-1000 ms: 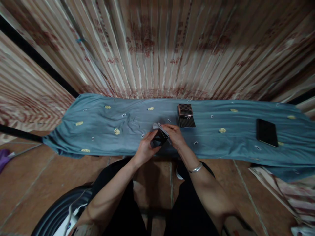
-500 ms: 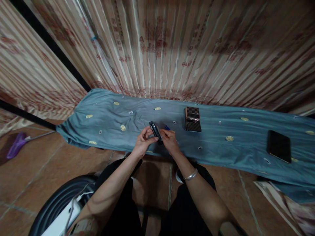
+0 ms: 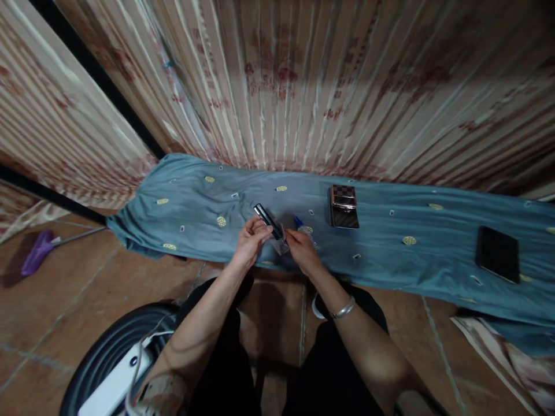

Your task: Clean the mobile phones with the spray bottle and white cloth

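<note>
Slim, glossy black object (image 3: 268, 221), aslant in the left fingers (image 3: 251, 226), near the right fingers (image 3: 295, 236)

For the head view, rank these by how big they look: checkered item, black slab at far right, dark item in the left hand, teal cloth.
1. Teal cloth
2. Black slab
3. Checkered item
4. Dark item, partly covered by the left hand
</note>
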Demonstrator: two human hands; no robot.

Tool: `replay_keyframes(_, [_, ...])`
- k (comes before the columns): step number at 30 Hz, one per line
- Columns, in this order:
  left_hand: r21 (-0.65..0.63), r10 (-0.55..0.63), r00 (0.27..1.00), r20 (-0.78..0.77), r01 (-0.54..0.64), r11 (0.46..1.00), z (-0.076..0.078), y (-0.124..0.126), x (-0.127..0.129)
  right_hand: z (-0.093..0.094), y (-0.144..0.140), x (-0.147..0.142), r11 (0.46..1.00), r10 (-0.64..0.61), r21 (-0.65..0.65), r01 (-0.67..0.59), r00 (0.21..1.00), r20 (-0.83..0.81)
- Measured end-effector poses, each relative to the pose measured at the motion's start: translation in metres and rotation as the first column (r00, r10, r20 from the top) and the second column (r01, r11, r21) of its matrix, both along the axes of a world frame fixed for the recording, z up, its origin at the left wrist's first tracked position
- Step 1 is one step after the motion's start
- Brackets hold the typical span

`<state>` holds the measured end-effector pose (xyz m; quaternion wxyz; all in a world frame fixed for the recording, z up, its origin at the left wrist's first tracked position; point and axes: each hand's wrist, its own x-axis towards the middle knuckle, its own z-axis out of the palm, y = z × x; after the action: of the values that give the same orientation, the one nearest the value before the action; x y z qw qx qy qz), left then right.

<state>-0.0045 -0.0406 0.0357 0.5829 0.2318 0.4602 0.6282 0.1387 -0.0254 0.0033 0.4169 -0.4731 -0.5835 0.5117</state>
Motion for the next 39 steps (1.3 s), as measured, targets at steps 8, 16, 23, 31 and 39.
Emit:
replay_keyframes(8, [0.157,0.138,0.964,-0.229,-0.104,0.982,-0.014,0.012,-0.002,0.004,0.004,-0.002,0.999,0.018,0.041,-0.018,1.0,0.008])
replay_keyframes(16, [0.12,0.204,0.955,-0.214,-0.182,0.976,-0.013,0.019,-0.017,0.026,0.006,0.011,1.0,-0.02,0.008,0.021,0.982,-0.188])
replay_keyframes(23, [0.069,0.097,0.989,-0.108,-0.09,0.994,-0.009,0.014,-0.01,0.02,0.016,0.01,0.977,-0.121,0.169,0.127,0.992,-0.042])
replay_keyframes(31, [0.077,0.094,0.99,-0.1,-0.086,0.993,-0.008,0.014,-0.014,0.019,0.01,-0.007,0.963,0.068,0.254,-0.094,0.992,0.108])
replay_keyframes(39, [0.028,0.043,0.988,-0.15,-0.039,0.999,-0.009,0.009,-0.024,0.017,0.017,-0.009,0.968,0.12,0.211,-0.138,0.988,0.1])
